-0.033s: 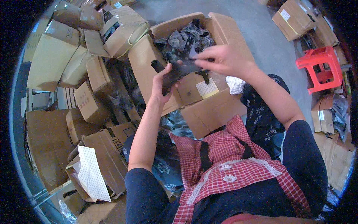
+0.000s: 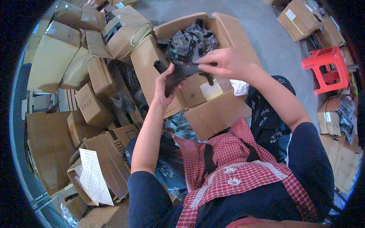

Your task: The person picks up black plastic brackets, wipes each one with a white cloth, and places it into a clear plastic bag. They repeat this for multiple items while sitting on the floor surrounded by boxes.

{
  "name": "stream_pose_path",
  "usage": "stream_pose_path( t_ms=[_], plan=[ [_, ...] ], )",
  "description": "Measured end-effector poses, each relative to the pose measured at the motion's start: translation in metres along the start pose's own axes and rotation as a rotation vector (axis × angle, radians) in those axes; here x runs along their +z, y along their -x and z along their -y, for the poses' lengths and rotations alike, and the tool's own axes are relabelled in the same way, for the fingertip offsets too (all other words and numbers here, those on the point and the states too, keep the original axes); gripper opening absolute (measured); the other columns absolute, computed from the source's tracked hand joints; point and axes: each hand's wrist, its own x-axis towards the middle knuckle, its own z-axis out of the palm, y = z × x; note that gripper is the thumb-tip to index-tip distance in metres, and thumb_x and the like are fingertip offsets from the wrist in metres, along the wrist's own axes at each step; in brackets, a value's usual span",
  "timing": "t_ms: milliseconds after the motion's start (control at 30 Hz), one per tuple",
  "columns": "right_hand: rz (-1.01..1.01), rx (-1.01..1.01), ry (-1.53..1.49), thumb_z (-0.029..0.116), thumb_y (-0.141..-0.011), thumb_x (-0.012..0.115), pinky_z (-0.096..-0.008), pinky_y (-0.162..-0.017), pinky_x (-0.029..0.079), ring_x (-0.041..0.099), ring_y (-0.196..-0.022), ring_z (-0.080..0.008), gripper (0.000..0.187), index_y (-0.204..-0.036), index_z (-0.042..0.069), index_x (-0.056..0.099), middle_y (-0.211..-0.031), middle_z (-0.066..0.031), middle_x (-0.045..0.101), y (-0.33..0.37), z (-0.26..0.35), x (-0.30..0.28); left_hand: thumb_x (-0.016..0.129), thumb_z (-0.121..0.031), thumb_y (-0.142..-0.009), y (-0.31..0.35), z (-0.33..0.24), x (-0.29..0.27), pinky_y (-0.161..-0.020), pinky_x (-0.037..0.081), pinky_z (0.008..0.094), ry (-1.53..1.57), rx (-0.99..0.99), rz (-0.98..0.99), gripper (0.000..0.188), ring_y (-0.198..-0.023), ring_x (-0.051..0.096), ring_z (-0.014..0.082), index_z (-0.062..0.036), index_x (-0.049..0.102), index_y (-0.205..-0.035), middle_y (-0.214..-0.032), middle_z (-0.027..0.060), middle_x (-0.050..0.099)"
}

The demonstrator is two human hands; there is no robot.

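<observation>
My left hand (image 2: 166,84) is wrapped round a black part with several arms (image 2: 182,73), held above the near side of an open cardboard box (image 2: 237,36). I cannot make out what the part is for. My right hand (image 2: 230,64) is at the part's right side, thumb and forefinger pinched together at its surface. Whatever lies between those fingertips is too small or hidden to name. Inside the box, behind the part, are black pieces in clear plastic bags (image 2: 182,41). A sheet with rows of small marks (image 2: 211,89) lies below the part, on the box's near side.
Crumpled white paper (image 2: 239,87) sits by the box's right flap. Stacked cartons (image 2: 51,146) crowd the left, one bearing a white dotted sheet (image 2: 93,176). At right stand a red plastic stool (image 2: 327,71) and more cartons (image 2: 299,19). Grey floor (image 2: 266,41) shows between.
My right hand's fingertips have shifted slightly down and left against the black part. A pale patch near those fingertips shows less now. My left hand keeps its hold in the same place.
</observation>
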Motion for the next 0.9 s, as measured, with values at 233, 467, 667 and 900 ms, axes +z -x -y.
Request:
stream_pose_path(
  t_ms=[233, 467, 667, 900],
  plan=[
    [-0.086, 0.018, -0.085, 0.035, -0.089, 0.064, -0.0384, -0.069, 0.053, 0.068, -0.076, -0.0289, 0.034, -0.098, 0.003, 0.071, -0.086, -0.0152, 0.069, 0.001, -0.015, 0.019, 0.052, -0.037, -0.096, 0.006, 0.000, 0.008, -0.045, 0.049, 0.0232, 0.099, 0.049, 0.015, 0.044, -0.063, 0.063, 0.0184, -0.0031, 0.055, -0.124, -0.096, 0.0110, 0.065],
    [-0.082, 0.471, -0.668, 0.021, -0.085, 0.071, -0.0253, -0.050, 0.052, 0.064, -0.058, -0.0111, 0.028, -0.101, -0.001, 0.070, -0.074, -0.0078, 0.069, -0.003, -0.003, 0.027, 0.053, -0.041, -0.096, 0.015, -0.004, 0.017, -0.046, 0.048, 0.0217, 0.042, 0.056, 0.024, 0.044, -0.067, 0.064, 0.0164, -0.0053, 0.056, -0.121, -0.099, 0.0086, 0.066],
    [-0.040, 0.536, -0.641, 0.011, -0.085, 0.071, -0.0232, -0.050, 0.054, 0.064, -0.060, -0.0106, 0.021, -0.102, -0.002, 0.070, -0.077, -0.0067, 0.067, -0.011, -0.009, 0.020, 0.050, -0.052, -0.095, 0.012, -0.003, 0.015, -0.056, 0.047, 0.0277, -0.110, 0.158, -0.050, 0.049, -0.073, 0.064, 0.0179, -0.0063, 0.059, -0.112, -0.095, 0.0078, 0.066],
    [-0.052, 0.504, -0.673, 0.011, -0.084, 0.072, -0.0235, -0.049, 0.053, 0.064, -0.059, -0.0104, 0.021, -0.100, -0.002, 0.070, -0.076, -0.0074, 0.068, -0.013, -0.006, 0.019, 0.032, -0.072, -0.091, 0.010, -0.003, 0.013, -0.057, 0.045, 0.0276, -0.141, 0.130, -0.032, 0.075, -0.075, 0.064, 0.0193, -0.0061, 0.060, -0.112, -0.092, 0.0087, 0.067]
  ],
)
